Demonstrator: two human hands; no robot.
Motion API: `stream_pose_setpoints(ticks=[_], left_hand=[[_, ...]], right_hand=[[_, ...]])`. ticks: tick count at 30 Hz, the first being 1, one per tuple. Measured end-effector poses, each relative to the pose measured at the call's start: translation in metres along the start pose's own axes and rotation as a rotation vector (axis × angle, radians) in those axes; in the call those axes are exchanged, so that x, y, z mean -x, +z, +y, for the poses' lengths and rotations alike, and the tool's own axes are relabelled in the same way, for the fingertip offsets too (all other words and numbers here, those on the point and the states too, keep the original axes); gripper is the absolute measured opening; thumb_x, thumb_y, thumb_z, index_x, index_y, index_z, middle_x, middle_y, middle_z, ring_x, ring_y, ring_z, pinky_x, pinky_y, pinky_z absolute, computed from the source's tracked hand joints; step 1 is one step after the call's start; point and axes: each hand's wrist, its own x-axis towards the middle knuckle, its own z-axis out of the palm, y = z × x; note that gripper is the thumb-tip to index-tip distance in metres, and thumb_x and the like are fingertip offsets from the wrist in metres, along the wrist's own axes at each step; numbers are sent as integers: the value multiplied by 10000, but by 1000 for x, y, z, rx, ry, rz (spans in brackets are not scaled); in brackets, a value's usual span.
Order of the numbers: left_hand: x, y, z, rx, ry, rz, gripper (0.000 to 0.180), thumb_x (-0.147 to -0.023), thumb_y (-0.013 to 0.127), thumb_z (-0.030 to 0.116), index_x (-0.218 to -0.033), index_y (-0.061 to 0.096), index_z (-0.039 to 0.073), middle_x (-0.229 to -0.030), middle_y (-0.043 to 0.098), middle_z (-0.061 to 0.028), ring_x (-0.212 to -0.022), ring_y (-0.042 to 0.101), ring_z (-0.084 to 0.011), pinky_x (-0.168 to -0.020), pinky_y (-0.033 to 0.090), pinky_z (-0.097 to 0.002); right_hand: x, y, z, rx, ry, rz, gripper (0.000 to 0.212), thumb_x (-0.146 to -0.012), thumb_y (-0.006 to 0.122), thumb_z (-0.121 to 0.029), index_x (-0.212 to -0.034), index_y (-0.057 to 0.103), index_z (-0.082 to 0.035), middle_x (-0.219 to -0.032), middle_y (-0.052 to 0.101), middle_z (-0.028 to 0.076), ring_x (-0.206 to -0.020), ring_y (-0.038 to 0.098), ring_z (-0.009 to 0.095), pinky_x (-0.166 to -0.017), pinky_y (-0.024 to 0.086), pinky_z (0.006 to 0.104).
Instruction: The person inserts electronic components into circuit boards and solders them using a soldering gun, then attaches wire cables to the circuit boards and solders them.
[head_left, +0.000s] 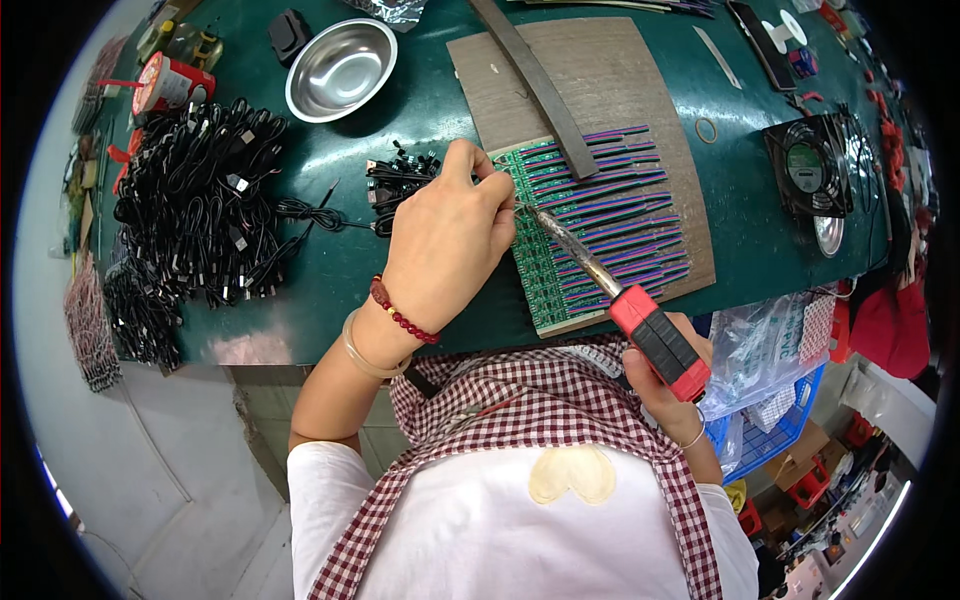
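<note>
My left hand (450,225) is closed in a pinch at the upper left edge of a panel of green circuit boards (540,275); what its fingertips hold is hidden. Rows of multicoloured wires (640,235) run rightward from the boards. In my right hand (665,390) is a red and black soldering iron (655,335), its tip pointing up and left to the boards, close to my left fingertips. A dark flat bar (540,90) lies across the wires at the top. Beside my left hand sits a small bunch of black cables with boards (385,195).
A large heap of black USB cables (200,190) covers the table's left side. Behind it stand a steel bowl (340,75) and a red cup (175,85). The wires rest on a brown board (670,110). At right are a small fan (805,165) and a blue basket (790,430).
</note>
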Motion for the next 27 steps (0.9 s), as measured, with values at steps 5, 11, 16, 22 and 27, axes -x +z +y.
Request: stream_pose_setpoints(ticks=[5,11,16,22,27], left_hand=[[0,-1,0,1,1,-1,71,-744,641,79,-774,590,41,-937,523,-74,-640,593,-267,-573,478,-366],[-1,-2,0,-6,7,4,67,-744,640,79,-775,594,42,-936,523,-76,-641,594,-265,-573,480,-365],[0,0,1,-11,0,7,67,-738,639,75,-772,590,44,-937,521,-78,-639,594,-265,-567,481,-362],[5,7,7,37,-69,67,87,-721,639,65,-759,566,40,-957,525,-80,-638,591,-263,-554,483,-365],[10,14,10,57,-104,150,103,-700,638,51,-763,557,42,-970,532,-72,-635,587,-250,-540,481,-366]], right_hand=[[1,0,0,-28,3,24,323,-697,734,-119,-955,584,5,-756,640,85,-613,632,179,-567,486,258],[27,2,22,-64,82,80,371,-732,733,-183,-1013,592,14,-818,642,94,-635,624,193,-565,480,266],[34,0,19,-315,378,-3,337,-744,719,-200,-986,610,8,-864,642,104,-670,628,211,-584,487,292],[31,7,17,-153,208,19,290,-730,704,-189,-939,625,-3,-832,632,108,-635,620,222,-560,481,287],[23,5,13,-118,144,-8,292,-725,703,-196,-925,615,-3,-770,617,89,-593,607,206,-533,468,285]])
